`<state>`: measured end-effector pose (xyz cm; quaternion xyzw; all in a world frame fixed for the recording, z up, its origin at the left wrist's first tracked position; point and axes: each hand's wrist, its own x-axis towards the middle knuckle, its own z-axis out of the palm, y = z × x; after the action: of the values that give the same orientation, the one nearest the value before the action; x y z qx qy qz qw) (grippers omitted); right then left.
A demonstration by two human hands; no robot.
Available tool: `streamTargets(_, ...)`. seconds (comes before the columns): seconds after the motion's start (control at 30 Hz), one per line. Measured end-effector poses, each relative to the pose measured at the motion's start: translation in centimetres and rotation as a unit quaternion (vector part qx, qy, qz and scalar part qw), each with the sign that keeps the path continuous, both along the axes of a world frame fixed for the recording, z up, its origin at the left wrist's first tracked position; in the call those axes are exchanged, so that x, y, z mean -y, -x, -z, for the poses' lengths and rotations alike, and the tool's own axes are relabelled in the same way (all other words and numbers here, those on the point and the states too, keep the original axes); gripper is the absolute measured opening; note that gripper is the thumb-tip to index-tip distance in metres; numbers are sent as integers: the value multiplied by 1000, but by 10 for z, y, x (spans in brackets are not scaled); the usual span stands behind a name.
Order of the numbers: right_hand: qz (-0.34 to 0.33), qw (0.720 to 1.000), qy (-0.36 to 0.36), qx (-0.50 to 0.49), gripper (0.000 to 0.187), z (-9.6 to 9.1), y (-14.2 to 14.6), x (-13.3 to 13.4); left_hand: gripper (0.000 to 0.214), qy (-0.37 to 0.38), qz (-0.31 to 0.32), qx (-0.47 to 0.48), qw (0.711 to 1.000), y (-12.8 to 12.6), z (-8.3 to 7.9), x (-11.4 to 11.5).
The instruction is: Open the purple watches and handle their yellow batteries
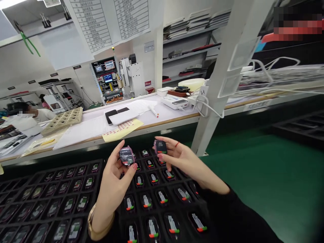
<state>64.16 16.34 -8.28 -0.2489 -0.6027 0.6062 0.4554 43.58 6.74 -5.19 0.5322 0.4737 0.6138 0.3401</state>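
Note:
My left hand pinches a small pink-rimmed watch body with a shiny screen, held up between thumb and fingers. My right hand holds a second watch body, dark-faced with a pink edge, in its fingertips. Both are raised a little above a black tray whose pockets hold several similar watch bodies with red and green stickers. A second black tray full of the same parts lies to the left.
Behind the trays runs a white workbench with a yellow sticker sheet, papers, a beige holed tray and a white device. A white post rises at right. Green mat lies right. Another person sits far left.

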Motion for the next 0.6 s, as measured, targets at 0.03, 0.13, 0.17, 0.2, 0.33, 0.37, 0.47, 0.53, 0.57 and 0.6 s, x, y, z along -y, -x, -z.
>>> streamTargets(0.03, 28, 999, -8, 30, 71, 3, -9, -3, 59, -2, 5, 3, 1000, 2, -1, 1)
streamTargets(0.13, 83, 982, -42, 164, 78, 19, -37, -12, 60, -14, 0, 9, 1000, 8, -4, 3)
streamTargets(0.17, 79, 972, -51, 215, 81, 25, -46, -13, 60, -17, -4, 11, 1000, 9, -5, 4)
streamTargets(0.2, 73, 965, -50, 248, 81, 31, -55, -13, 61, -17, -8, 13, 1000, 11, -6, 6)
streamTargets(0.33, 36, 943, -36, 330, 67, 48, -88, 3, 64, -4, -19, 11, 1000, 12, -12, 10)
streamTargets(0.37, 24, 934, -34, 355, 63, 51, -95, 10, 64, 2, -21, 10, 1000, 11, -13, 11)
streamTargets(0.47, -14, 896, -25, 442, 60, 60, -117, 31, 62, 23, -28, 7, 999, 6, -17, 13)
streamTargets(0.53, -25, 877, -25, 479, 62, 70, -128, 43, 62, 27, -30, 2, 999, 3, -18, 13)
streamTargets(0.57, -18, 870, -31, 491, 61, 75, -132, 48, 62, 26, -31, -1, 999, 2, -17, 13)
streamTargets(0.6, -6, 861, -41, 506, 60, 81, -135, 53, 61, 24, -29, -6, 999, 2, -17, 12)
